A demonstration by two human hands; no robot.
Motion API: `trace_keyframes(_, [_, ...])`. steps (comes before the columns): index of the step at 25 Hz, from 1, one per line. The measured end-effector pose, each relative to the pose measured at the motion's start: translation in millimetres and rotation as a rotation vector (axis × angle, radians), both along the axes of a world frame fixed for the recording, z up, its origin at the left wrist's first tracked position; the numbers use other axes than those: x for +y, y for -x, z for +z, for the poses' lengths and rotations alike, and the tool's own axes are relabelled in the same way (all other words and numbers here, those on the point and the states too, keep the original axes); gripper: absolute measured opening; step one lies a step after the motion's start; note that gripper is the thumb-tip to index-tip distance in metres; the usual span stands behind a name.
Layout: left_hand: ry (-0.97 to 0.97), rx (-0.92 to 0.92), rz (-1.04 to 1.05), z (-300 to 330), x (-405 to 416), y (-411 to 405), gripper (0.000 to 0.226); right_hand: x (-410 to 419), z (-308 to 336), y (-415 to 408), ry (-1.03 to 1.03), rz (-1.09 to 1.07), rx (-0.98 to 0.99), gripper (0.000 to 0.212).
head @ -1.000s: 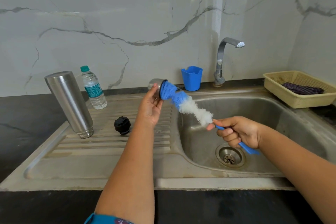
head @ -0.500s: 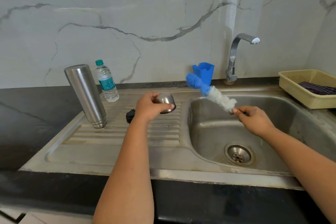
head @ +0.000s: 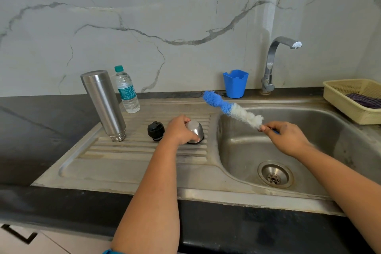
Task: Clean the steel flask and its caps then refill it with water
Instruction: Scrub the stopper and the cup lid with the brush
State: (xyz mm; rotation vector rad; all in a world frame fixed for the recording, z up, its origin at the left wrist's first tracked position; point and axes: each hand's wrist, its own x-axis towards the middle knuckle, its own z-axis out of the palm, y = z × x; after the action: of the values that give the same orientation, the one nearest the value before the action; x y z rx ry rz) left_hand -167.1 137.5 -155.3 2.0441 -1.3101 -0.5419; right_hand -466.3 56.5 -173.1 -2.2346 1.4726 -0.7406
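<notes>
Meanwhile, left hand (head: 179, 131) grips domed steel cap (head: 195, 131) on ribbed drainboard (head: 144, 148).

Brushed steel flask (head: 104, 105), shiny steel cap (head: 195, 131), black plastic stopper (head: 155, 130), fluffy bristled brush (head: 233, 109), dull scuffed steel sink (head: 233, 144).

Two bare forearms reach in from the bottom of the frame, uncovered from elbow to wrist. The left hand (head: 179, 130) and right hand (head: 287, 136) wear no rings, watch or gloves. A sliver of teal sleeve (head: 107, 251) shows at the bottom edge, left of centre.
</notes>
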Motion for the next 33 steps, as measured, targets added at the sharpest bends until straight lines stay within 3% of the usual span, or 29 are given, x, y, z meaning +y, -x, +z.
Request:
trace_keyframes(8, [-0.055, -0.039, -0.007, 1.2, 0.0, 4.1, 0.091, 0.0, 0.7, 3.0, -0.062, -0.025, 0.006, 0.032])
trace_keyframes(10, [0.036, -0.051, -0.005, 7.3, 3.1, 12.3, 0.093, 0.8, 2.3, 3.9, -0.067, -0.024, 0.017, 0.034])
trace_keyframes(12, [0.233, -0.018, 0.052, 13.0, 4.9, 25.1, 0.079, 4.7, 9.7, 6.2, -0.083, -0.022, 0.022, 0.038])
trace_keyframes(15, [0.511, 0.244, 0.139, 23.1, -7.2, 52.8, 0.055, 7.1, 33.3, 13.2, -0.038, -0.020, 0.033, 0.038])
trace_keyframes(19, [0.518, 0.593, 0.130, 25.0, -42.3, 97.5, 0.045, -7.6, 88.7, 8.6, 0.121, -0.042, 0.107, 0.028])
trace_keyframes(20, [0.484, 0.571, 0.113, 16.6, -47.1, 107.5, 0.048, -15.7, 104.9, 7.6, 0.154, -0.062, 0.151, 0.027])
trace_keyframes(23, [0.377, 0.233, -0.019, -16.4, -56.7, 119.8, 0.058, -44.8, 149.1, 5.5, 0.236, -0.109, 0.278, 0.025])
trace_keyframes(24, [0.355, 0.199, -0.039, -20.7, -59.4, 119.4, 0.059, -54.6, 160.6, 4.3, 0.270, -0.131, 0.323, 0.025])
trace_keyframes(28, [0.381, 0.218, -0.008, -24.6, -73.5, 115.0, 0.054, -85.4, 191.9, -16.0, 0.412, -0.277, 0.780, 0.035])
trace_keyframes(33, [0.396, 0.211, -0.046, -30.9, -77.4, 121.5, 0.050, -115.7, 200.0, -41.2, 0.639, -0.315, 1.150, 0.014])
